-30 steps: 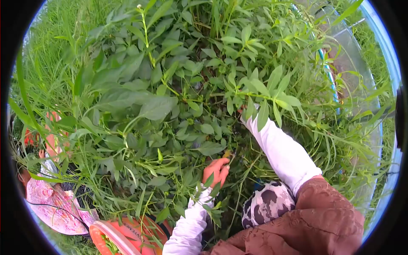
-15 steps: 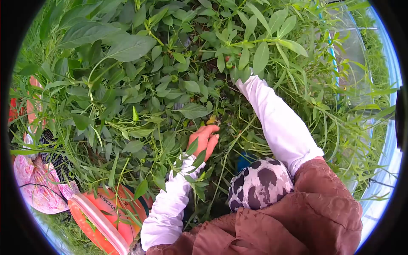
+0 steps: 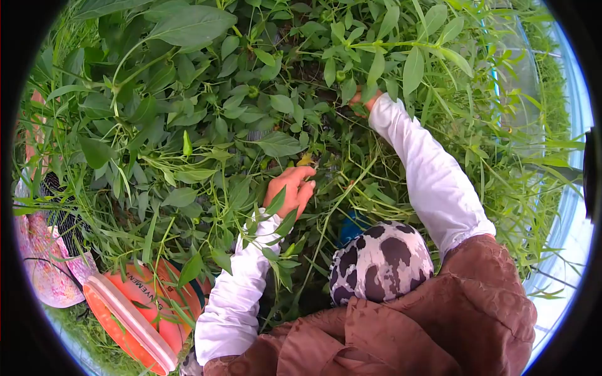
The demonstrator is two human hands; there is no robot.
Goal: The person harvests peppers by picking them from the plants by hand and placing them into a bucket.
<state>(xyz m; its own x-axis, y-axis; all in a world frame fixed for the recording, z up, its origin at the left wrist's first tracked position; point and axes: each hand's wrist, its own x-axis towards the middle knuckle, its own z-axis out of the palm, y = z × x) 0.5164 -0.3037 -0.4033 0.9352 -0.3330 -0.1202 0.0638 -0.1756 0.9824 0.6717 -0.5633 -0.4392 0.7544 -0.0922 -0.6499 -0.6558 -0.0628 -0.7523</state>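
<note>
My left hand is low among the pepper plants, fingers curled and thumb close to the index fingertip. A small yellowish leaf lies just beyond its fingertips. Whatever the fingers pinch is too small to make out. Farther forward and right, my right hand reaches into the foliage, its fingers mostly hidden by leaves. Near it hangs a small green pepper. A pointed green pepper stands up left of my left hand, and a round green pepper sits farther forward.
An orange bucket with a pale rim leans at lower left. Beside it lies pink patterned cloth with dark mesh. My spotted trouser knee is below my hands. Grass and plastic sheeting line the right side.
My right hand, hidden behind leaves before, now partly shows, and its sleeve has shifted right. The view has moved slightly. My left hand keeps its curled shape near the yellowish leaf.
</note>
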